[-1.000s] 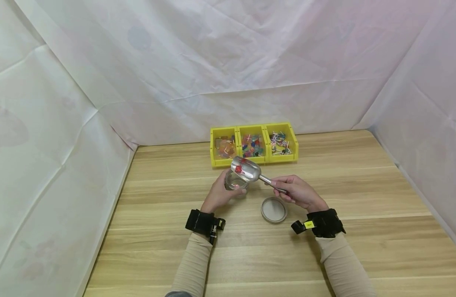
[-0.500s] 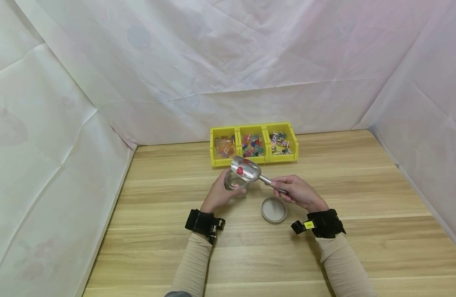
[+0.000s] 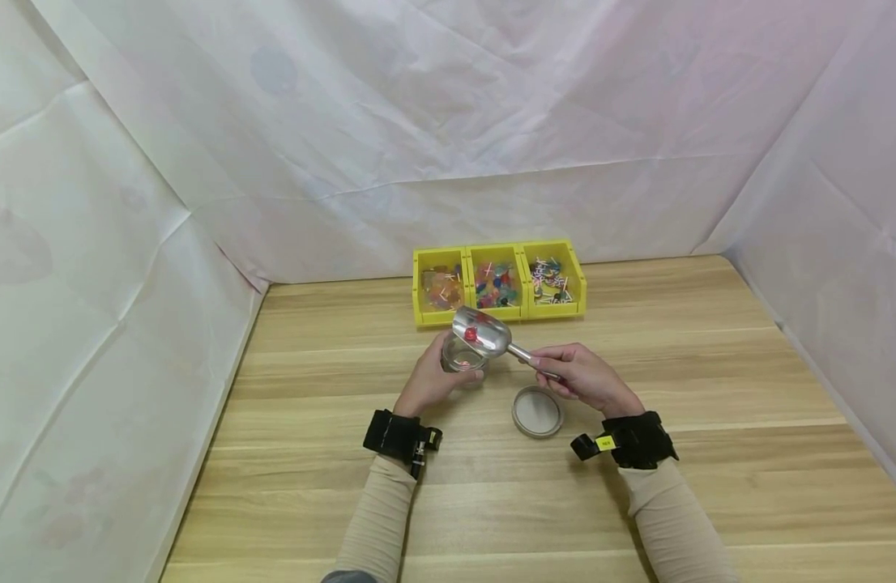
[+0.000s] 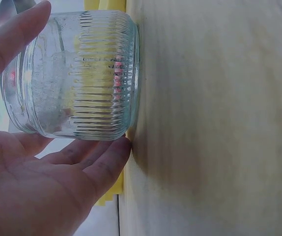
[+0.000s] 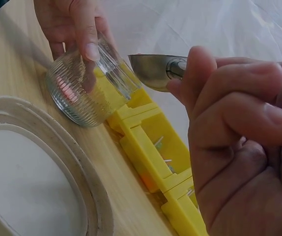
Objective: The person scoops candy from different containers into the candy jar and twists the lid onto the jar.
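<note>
My left hand (image 3: 429, 380) holds a clear ribbed glass jar (image 4: 92, 73), thumb on one side and fingers on the other. The jar's base is against the table in the left wrist view, and something pinkish-red shows low inside it. My right hand (image 3: 586, 376) grips the thin handle of a metal scoop (image 3: 495, 336). The scoop's mouth hangs over the jar's opening, pointing left. In the scoop lies a small red piece (image 3: 471, 334), with a red patch beside it that may be a reflection. A round lid (image 3: 538, 411) lies on the table between the hands.
Behind the jar stand three joined yellow bins (image 3: 519, 316) holding small coloured pieces, some with white sticks. White cloth (image 3: 448, 105) hangs behind and at both sides of the wooden table (image 3: 309, 453).
Both hands, the jar and the scoop stay almost where they were. The red piece in the scoop has shifted very slightly.
</note>
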`<state>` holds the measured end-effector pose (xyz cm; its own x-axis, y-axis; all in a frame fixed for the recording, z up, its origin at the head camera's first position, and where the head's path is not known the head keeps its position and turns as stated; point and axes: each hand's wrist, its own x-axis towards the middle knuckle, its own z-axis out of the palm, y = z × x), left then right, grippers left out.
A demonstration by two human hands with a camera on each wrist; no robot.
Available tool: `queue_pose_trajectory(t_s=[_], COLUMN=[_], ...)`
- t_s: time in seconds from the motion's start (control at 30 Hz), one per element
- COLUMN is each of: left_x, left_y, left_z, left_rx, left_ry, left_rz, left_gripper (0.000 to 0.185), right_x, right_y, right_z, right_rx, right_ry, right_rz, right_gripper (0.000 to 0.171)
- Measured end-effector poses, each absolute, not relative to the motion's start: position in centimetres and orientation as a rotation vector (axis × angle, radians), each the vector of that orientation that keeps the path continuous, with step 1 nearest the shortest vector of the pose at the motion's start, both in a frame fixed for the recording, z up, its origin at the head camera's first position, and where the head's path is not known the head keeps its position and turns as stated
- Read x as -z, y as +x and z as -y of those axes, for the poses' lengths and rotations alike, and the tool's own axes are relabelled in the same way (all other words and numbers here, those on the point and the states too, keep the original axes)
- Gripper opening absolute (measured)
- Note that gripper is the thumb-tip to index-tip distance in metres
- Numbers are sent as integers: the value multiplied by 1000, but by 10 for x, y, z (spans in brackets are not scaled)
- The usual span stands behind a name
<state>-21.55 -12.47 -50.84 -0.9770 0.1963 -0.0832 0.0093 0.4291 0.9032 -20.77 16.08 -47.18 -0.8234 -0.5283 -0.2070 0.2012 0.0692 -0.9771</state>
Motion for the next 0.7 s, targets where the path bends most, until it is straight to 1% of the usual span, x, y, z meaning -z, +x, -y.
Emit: queue_pose_trajectory(t_s=[0.47,0.7], left_x=[509,509], left_y=[-215,-215], left_z=[125,125], left_rx=[-1578,-1590], left_ry=[185,190], left_rz=[-2505,-2496], left_gripper=[90,90], right_x=[468,466], right_y=[-205,-204], right_z=[-158,-157], right_rx=[1801,1794], right_ry=[-312,-325], right_rz=[-1849,-1874], right_gripper=[37,33])
